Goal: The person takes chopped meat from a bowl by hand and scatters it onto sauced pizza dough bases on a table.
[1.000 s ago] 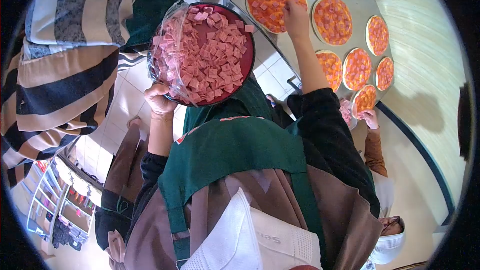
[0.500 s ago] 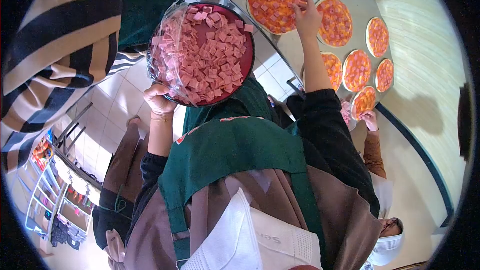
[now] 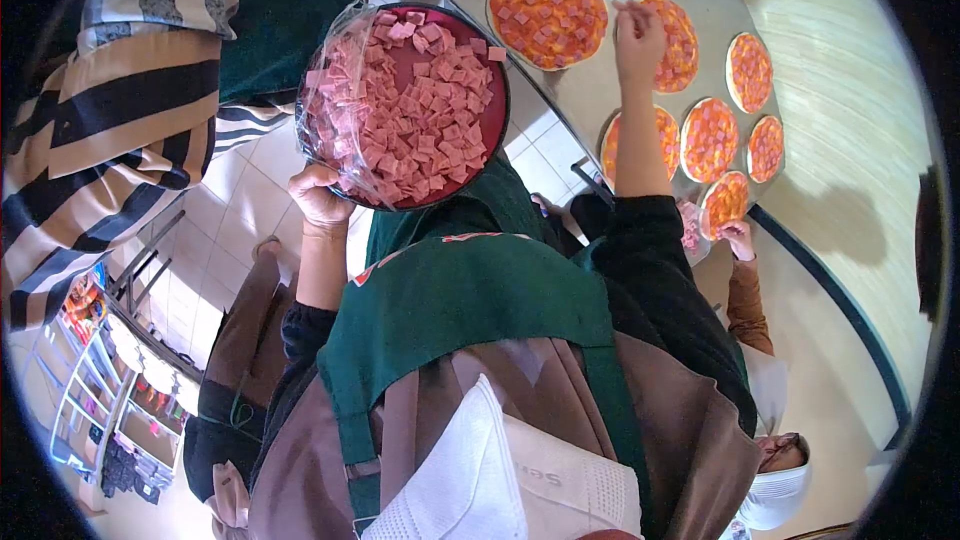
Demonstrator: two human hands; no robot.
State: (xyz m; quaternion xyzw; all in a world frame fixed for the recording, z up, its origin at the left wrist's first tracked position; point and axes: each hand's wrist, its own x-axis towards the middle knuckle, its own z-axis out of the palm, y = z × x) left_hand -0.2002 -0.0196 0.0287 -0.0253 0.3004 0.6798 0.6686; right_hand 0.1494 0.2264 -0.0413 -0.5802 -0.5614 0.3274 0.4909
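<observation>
My left hand (image 3: pixel 320 198) grips the rim of a round dark-edged pan (image 3: pixel 492 130) with a red inside. Diced pink ham (image 3: pixel 430 110) fills much of it, and clear plastic wrap (image 3: pixel 335 100) covers its left side. My right hand (image 3: pixel 640 45) is over the metal table, fingers curled together, between a large sauced pizza (image 3: pixel 550 12) dotted with ham squares and another pizza (image 3: pixel 678 45) partly behind the hand. Whether any ham is in those fingers cannot be made out.
More topped pizzas, such as one in the middle (image 3: pixel 711 140), lie on the metal table (image 3: pixel 570 105). A co-worker's hand (image 3: pixel 738 238) touches a small pizza (image 3: pixel 724 202) at the near end. Another person in striped cloth (image 3: pixel 130 130) stands at the left.
My right hand has moved off the large pizza to the right, toward the neighbouring one. The pan in my left hand has stayed almost still. The striped person has shifted slightly.
</observation>
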